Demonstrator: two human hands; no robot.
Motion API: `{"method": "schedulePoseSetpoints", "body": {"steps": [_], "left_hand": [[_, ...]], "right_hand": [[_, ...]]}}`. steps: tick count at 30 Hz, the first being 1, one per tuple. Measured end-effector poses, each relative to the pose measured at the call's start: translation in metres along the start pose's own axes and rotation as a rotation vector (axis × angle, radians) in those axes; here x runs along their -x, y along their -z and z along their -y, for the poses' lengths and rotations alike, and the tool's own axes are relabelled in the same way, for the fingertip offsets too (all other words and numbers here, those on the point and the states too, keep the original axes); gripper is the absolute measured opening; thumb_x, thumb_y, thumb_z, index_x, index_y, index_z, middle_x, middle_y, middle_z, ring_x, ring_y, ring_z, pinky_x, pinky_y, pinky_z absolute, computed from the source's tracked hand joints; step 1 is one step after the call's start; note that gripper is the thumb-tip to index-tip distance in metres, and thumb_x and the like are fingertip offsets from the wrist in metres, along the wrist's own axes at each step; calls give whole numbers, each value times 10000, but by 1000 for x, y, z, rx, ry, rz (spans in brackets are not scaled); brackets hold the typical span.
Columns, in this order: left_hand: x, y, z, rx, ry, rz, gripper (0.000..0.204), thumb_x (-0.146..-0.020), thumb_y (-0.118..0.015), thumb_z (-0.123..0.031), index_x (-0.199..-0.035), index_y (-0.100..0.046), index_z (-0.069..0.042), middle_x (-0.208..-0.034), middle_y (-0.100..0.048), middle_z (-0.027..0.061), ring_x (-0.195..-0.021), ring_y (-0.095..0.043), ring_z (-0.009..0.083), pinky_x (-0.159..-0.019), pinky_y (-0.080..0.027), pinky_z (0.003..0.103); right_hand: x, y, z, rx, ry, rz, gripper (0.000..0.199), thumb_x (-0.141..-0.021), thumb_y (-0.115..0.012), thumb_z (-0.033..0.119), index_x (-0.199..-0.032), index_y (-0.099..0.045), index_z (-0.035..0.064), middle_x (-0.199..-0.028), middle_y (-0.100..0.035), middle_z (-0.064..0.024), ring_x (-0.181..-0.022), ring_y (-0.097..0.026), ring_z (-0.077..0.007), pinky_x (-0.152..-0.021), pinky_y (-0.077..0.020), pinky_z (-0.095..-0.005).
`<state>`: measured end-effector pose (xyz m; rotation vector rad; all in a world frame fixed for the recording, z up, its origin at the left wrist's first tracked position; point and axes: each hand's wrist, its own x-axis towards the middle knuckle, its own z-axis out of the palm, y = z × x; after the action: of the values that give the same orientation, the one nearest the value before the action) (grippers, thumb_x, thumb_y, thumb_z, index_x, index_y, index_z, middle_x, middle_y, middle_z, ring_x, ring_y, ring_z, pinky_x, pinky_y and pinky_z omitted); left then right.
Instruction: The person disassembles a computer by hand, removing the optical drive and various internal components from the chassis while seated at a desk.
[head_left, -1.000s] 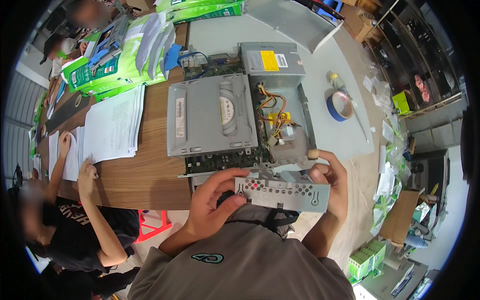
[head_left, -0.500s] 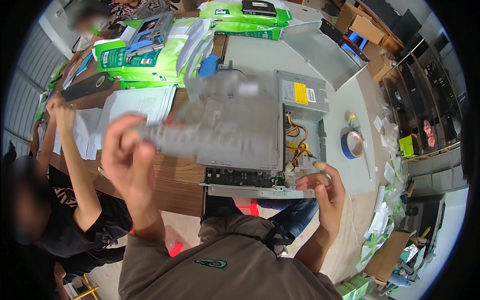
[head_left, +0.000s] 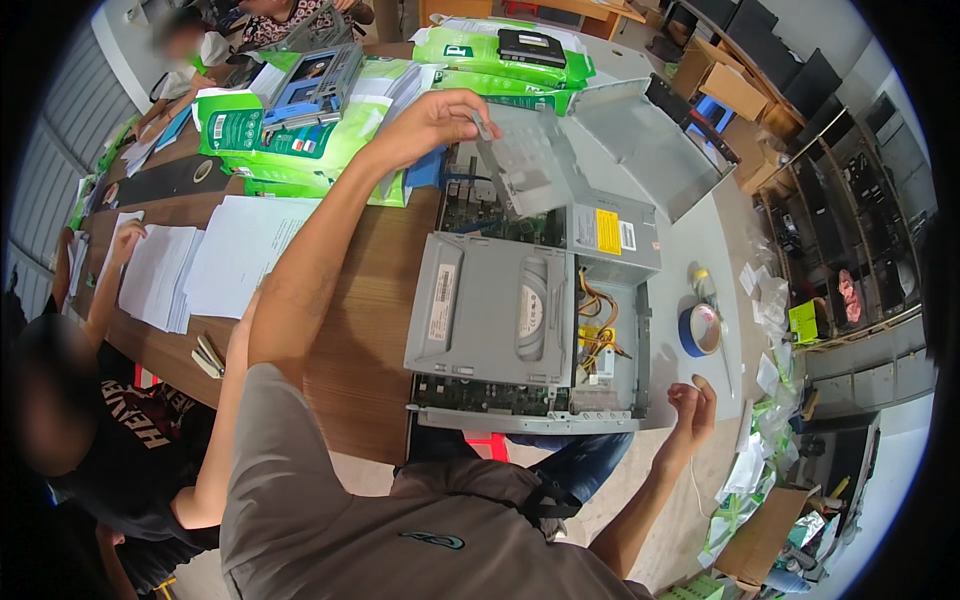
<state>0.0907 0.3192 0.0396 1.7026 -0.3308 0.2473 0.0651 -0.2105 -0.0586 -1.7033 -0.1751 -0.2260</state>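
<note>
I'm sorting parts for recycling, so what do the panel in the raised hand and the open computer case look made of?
The pale grey perforated panel in the left hand looks like thin matte sheet metal, given its punched holes. The open grey computer case looks like bare folded steel.

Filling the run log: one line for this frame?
left hand: holds grey metal panel, raised | right hand: closed, empty, at table edge | open computer case: on table
</note>
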Motion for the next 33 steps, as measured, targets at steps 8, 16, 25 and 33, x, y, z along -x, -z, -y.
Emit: {"method": "schedulePoseSetpoints", "body": {"steps": [8,16,25,33], "left_hand": [[-18,6,35,-43,177,266,231,-876,-535,117,-1019,-594,-53,-1042,-663,66,-1090,-629,195,-898,-483,291],[-13,-23,5,-63,338,159,256,-846,-529,117,-1044,-599,-30,-1032,-641,82,-1060,-612,191,-905,-481,306],[-22,0,-52,-260,-62,-36,160,-858,-614,0,-1013,-595,-31,-977,-629,46,-1028,-603,165,-943,-457,307],[-115,-36,8,-372,42,-159,207,-888,-613,8,-1088,-611,-41,-978,-585,11,-887,-602,102,-786,-530,274]], "right_hand": [[-11,7,-35,100,-1,-126,253,-1021,-508,176,-1216,-567,26,-862,-618,-49,-788,-556,-114,-682,-460,-256],[-13,-8,-38,347,77,-239,264,-1023,-505,191,-1214,-574,23,-774,-634,-61,-692,-573,-112,-605,-438,-249],[-15,-10,-37,330,50,-299,204,-1020,-502,150,-1155,-593,27,-718,-622,-48,-642,-559,-89,-595,-437,-236],[-15,-4,-40,257,90,-334,185,-1022,-481,123,-1133,-590,23,-643,-613,-60,-558,-538,-95,-534,-423,-251]]}}
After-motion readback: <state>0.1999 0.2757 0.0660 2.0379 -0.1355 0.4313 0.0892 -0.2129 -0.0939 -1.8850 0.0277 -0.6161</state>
